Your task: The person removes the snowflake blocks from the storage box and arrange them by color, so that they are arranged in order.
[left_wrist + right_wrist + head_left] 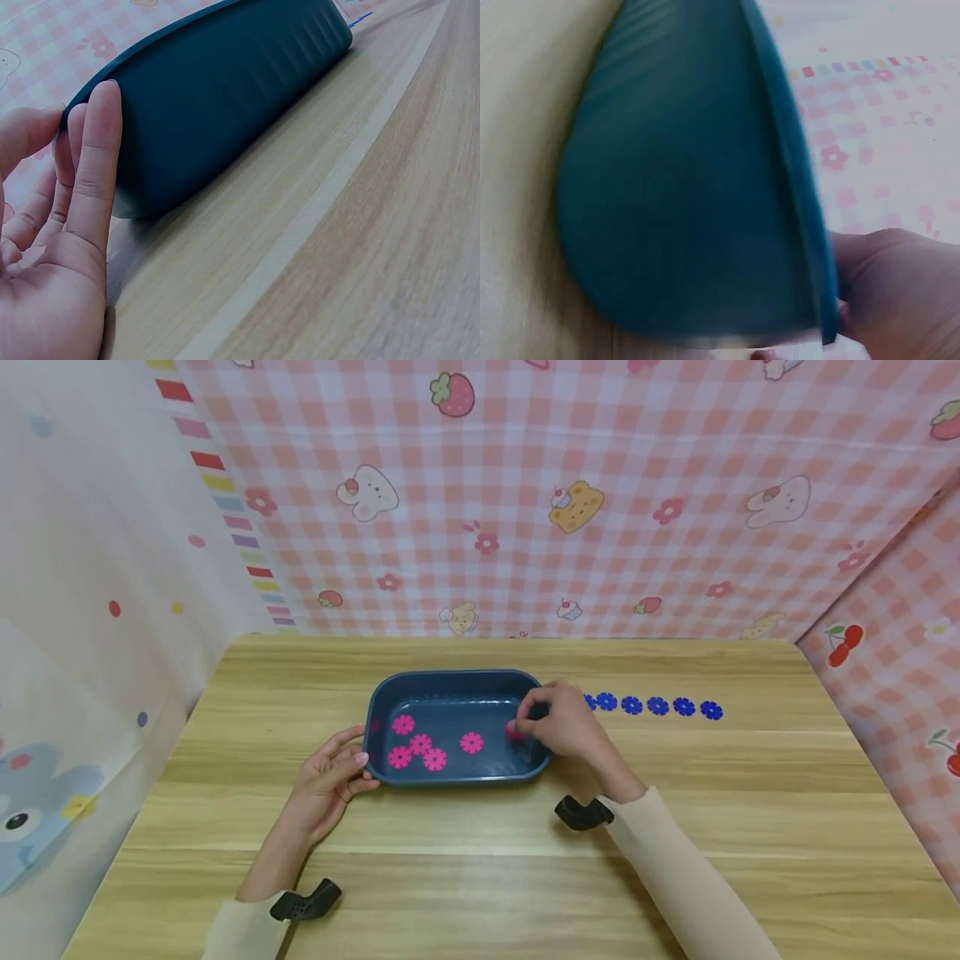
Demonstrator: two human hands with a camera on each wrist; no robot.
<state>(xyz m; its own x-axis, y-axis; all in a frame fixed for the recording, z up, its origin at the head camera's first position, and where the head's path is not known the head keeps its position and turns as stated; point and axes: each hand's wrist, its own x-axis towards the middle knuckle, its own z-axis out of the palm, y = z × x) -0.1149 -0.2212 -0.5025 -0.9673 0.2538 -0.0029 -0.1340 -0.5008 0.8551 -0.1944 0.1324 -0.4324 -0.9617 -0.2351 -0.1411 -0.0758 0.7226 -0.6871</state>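
Observation:
A dark blue rectangular tray point(491, 768) with rounded corners stands on the wooden table. My left hand point(324, 789) grips its left end, thumb on the rim and fingers against the outer wall, as the left wrist view also shows. Over the tray's right end, my right hand point(567, 722) pinches a pink snowflake disc point(512, 728) between thumb and fingertips, partly hidden by them. Several pink snowflake discs point(420, 744) lie on the tray floor, mostly to the left. In the right wrist view, the tray wall point(682, 187) covers most of the right hand point(900, 289).
To the right of the tray, several blue snowflake discs point(657, 706) lie in a row on the table point(465, 860); the right hand overlaps the row's left end. A pink checked cloth point(510, 568) hangs behind the table's back edge.

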